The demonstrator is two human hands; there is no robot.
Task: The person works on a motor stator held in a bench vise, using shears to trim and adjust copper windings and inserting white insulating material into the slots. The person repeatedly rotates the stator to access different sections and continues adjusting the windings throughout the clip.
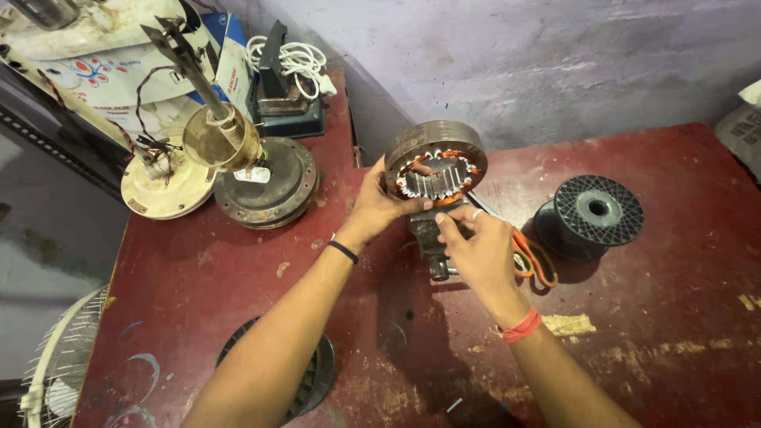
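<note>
I held the round stator [435,164] upright on its edge above the red table [238,261], its open face turned toward me. My left hand [379,204] clamped its lower left rim; my right hand [476,246], nearer below it, pinched fingertips together at the bottom windings.
</note>
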